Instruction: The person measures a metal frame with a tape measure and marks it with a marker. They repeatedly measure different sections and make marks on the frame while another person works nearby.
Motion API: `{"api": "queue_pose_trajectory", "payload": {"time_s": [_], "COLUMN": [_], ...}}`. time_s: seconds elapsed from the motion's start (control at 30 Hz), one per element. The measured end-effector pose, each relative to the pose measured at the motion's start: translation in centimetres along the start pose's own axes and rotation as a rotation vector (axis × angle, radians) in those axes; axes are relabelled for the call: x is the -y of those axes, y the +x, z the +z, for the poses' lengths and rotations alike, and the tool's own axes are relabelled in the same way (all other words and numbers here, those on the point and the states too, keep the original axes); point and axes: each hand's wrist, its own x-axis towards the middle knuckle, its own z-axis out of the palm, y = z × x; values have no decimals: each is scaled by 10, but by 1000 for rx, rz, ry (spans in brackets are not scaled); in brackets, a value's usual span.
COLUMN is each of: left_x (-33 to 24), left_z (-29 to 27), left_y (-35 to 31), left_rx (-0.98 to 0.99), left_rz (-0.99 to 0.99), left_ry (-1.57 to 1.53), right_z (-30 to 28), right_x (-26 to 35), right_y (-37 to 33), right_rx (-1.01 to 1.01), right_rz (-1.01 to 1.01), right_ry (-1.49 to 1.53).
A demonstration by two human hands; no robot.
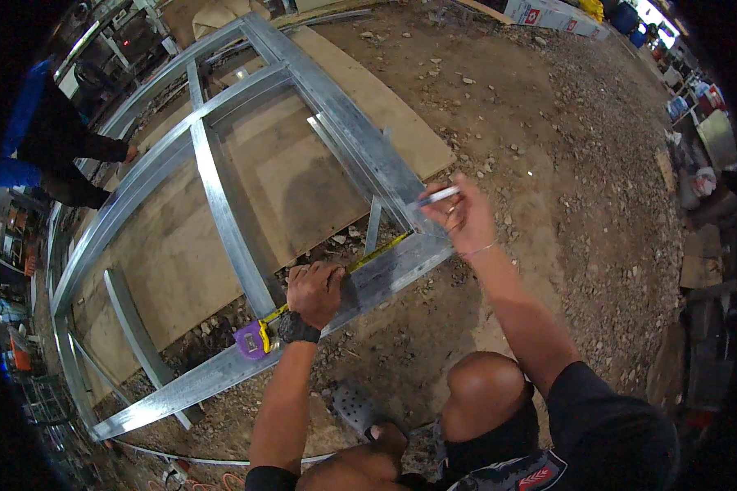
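A silvery metal frame (213, 176) of long bars and cross bars lies on the ground. Along its near bar (397, 266) stretches the yellow blade of a tape measure (252, 340), whose purple and yellow case rests on the bar beside my left wrist. My left hand (314, 293) is closed, knuckles up, over the blade partway along it. Raised above the frame's near right corner, my right hand (464, 219) pinches a white marker (440, 195) between thumb and fingers. The marker's dark end points left, apart from the metal as far as I can tell.
Plywood sheets (303, 192) lie under the frame. A co-worker in dark clothing (57, 139) bends over its far left side. A loose metal piece (135, 335) leans within the left bay. Stony dirt ground (565, 188) spreads to the right, with clutter (704, 254) along the edge.
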Motion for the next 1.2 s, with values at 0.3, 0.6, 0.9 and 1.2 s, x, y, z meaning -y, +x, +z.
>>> {"api": "queue_pose_trajectory", "payload": {"time_s": [0.3,0.6,0.9,1.2], "left_x": [-19,-7,-18,70], "left_z": [-10,4,-99,-154], "left_y": [15,10,-51,-116], "left_rx": [197,197,133,315], "left_rz": [-138,-124,-261,-477], "left_ry": [18,22,392,259], "right_z": [-34,-35,-37,-38], "right_x": [29,-27,-23,-21], "right_y": [12,13,21,43], "right_rx": [35,517,461,577], "right_rz": [167,-233,-177,-59], "right_ry": [5,-1653,-1899,-1782]}}
